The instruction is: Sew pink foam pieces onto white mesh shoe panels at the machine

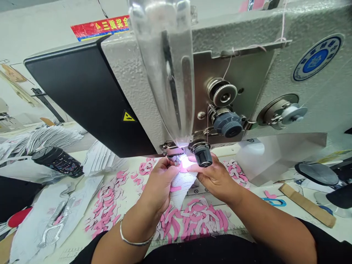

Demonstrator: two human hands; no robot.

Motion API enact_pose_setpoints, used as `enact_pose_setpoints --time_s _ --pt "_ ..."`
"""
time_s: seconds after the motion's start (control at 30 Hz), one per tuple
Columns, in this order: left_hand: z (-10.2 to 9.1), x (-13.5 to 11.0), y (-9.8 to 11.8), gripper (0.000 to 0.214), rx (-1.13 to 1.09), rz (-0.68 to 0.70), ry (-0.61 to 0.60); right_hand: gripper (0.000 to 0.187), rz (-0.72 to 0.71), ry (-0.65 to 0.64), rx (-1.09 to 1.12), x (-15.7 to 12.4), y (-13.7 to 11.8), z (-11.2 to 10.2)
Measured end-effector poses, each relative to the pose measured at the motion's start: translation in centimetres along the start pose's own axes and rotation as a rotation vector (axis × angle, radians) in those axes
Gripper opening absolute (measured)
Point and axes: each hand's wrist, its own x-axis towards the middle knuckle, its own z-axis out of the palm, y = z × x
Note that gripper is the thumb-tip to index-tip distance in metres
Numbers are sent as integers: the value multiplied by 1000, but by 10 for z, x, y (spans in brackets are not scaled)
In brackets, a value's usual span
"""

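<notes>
A grey sewing machine [275, 73] fills the upper view, with a clear guard [165, 73] in front of its needle area. Under the lit needle lies a white mesh fabric piece [181, 187] with a pink strip on it. My left hand [159, 183], a silver bangle on its wrist, pinches the piece's left edge right below the needle. My right hand [214, 176] grips its right edge beside a black knob [202, 154]. Both hands have their fingers closed on the fabric.
Several pink curved cut pieces [192, 220] are heaped on the table near my body and to the left [107, 205]. White mesh pieces [46, 216] lie at left, with a black bottle [57, 160]. Blue snips [275, 201] and a cardboard strip [308, 205] lie at right.
</notes>
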Motion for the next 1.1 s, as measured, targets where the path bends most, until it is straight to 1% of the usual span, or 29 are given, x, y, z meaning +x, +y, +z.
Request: enact_pose_setpoints --time_s 0.17,0.37,0.5,0.7,0.87,1.03,1.1 --pt "-1 0 -1 18 -12 5 -15 24 -10 24 17 -2 0 1" --pt "-1 -2 0 17 13 -24 -25 25 -5 5 16 -2 0 2" --pt "-3 0 -2 17 15 4 -57 25 -10 13 24 -1 0 1" --pt "-4 -2 -3 16 54 0 -24 25 -14 0 42 2 2 0" --pt "-6 -3 -4 17 38 -1 -53 26 -30 -6 34 3 4 0" --pt "-10 0 -3 18 33 -21 -22 26 -19 5 41 3 5 -1" --pt "-12 -1 -1 20 31 -22 -33 26 -20 11 40 3 4 -1"
